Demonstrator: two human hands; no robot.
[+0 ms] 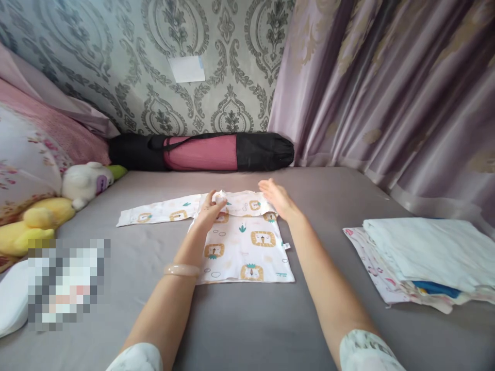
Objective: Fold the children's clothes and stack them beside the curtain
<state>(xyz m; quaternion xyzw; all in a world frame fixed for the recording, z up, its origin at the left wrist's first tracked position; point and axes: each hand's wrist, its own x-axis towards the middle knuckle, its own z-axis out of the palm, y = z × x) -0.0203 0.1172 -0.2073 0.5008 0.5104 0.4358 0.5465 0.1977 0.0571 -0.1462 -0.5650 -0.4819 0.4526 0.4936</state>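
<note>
A small white shirt with lion prints (247,247) lies flat on the grey bed sheet (240,319). One sleeve stretches out to the left; the right sleeve is folded across the chest. My left hand (211,208), with a pale bangle on its wrist, pinches the fabric near the collar. My right hand (276,198) rests flat with fingers stretched out on the folded sleeve at the shirt's upper right.
A stack of folded clothes (425,257) lies at the right. A black and pink rolled bag (201,151) sits against the patterned wall. Plush toys (58,206) and pillows (34,149) crowd the left side. Purple curtains (386,87) hang at the right.
</note>
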